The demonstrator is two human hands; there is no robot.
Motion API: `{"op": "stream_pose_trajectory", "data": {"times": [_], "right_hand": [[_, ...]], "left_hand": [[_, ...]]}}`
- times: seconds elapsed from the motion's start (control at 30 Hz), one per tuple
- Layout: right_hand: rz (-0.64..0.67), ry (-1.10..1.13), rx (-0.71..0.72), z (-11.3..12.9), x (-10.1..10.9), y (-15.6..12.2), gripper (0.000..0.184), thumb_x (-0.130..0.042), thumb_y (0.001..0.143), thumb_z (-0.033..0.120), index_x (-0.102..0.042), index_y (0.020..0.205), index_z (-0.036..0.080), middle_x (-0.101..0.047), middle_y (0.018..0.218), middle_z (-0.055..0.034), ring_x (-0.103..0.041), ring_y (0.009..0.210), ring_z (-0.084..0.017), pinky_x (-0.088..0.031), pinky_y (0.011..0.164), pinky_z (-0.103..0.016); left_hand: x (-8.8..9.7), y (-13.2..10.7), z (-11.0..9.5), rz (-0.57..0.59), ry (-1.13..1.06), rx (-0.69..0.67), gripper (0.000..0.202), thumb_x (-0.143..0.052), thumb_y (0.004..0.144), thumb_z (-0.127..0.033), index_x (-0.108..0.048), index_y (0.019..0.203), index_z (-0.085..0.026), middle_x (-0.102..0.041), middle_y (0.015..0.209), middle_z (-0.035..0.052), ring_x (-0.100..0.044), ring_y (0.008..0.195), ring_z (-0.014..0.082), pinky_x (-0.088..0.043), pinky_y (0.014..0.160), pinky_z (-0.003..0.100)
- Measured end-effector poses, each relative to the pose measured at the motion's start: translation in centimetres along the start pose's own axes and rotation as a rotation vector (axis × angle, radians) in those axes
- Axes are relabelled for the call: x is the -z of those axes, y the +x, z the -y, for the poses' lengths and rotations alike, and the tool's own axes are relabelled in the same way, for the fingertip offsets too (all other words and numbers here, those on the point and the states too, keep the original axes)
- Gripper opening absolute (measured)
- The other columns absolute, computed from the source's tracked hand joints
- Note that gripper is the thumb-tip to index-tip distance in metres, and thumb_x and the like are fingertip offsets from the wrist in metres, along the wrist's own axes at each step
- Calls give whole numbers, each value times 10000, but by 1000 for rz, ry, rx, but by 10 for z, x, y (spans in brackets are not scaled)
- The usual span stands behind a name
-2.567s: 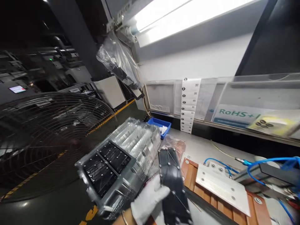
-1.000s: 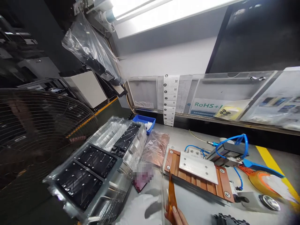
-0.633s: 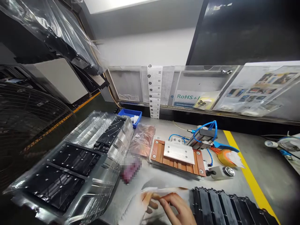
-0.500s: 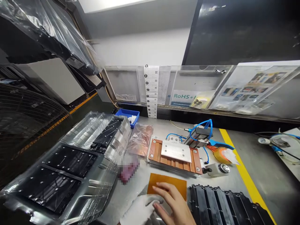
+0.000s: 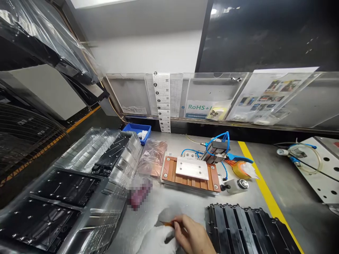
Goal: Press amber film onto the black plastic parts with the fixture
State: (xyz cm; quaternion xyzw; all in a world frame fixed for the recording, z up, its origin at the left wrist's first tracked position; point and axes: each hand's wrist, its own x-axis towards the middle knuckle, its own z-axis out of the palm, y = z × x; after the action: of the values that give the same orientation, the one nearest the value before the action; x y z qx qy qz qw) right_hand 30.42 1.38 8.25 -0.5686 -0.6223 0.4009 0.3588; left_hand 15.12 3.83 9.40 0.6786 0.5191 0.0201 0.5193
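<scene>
My right hand (image 5: 192,234), bare, pinches a thin amber film (image 5: 167,223) seen almost edge-on at the bottom centre of the view. My left hand (image 5: 157,241), in a white glove, lies just left of and below the film; whether it grips the film is hidden. To the right of my hands sits a black ribbed plate assembly (image 5: 238,225), apart from both. A pixel-blurred pinkish object (image 5: 139,194) lies above my left hand.
A large plastic-wrapped metal tray of black plates (image 5: 79,190) fills the left side. Further back stand a copper-and-aluminium plate fixture (image 5: 190,173), a bag of copper sheets (image 5: 152,158), a blue bin (image 5: 136,133), a pneumatic unit with blue tubing (image 5: 215,148) and a tape roll (image 5: 241,169).
The amber film, flat under my right hand earlier, is now held edge-on in its fingers. The black plate has left my hands and lies at lower right. The view has swung down and leftward.
</scene>
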Motion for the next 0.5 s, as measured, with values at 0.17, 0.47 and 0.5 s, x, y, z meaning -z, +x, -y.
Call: {"op": "stream_pose_trajectory", "data": {"times": [0.17,0.47,0.5], "right_hand": [[-69,432,-349,2,-3,1,378,-599,833,561,-634,786,187,-687,684,-32,-627,621,-158,-479,591,-251],[-103,1142,-657,8,4,7,345,-831,652,470,-622,704,201,-710,756,8,-667,744,-140,-505,676,-221],[-138,1175,-679,6,4,8,336,-837,645,461,-629,703,203,-720,784,2,-680,792,-152,-520,706,-226]], "left_hand": [[1,-7,-12,-49,-62,97,393,-480,859,-493,-703,677,-224,-716,697,13,-608,668,156,-398,606,257],[-1,-8,-6,-51,-23,85,322,-522,852,-475,-716,701,-268,-754,797,-6,-641,734,162,-430,681,250],[-2,-8,-4,-69,-4,75,350,-503,864,-504,-712,703,-273,-750,789,-3,-643,729,167,-430,678,254]]}}
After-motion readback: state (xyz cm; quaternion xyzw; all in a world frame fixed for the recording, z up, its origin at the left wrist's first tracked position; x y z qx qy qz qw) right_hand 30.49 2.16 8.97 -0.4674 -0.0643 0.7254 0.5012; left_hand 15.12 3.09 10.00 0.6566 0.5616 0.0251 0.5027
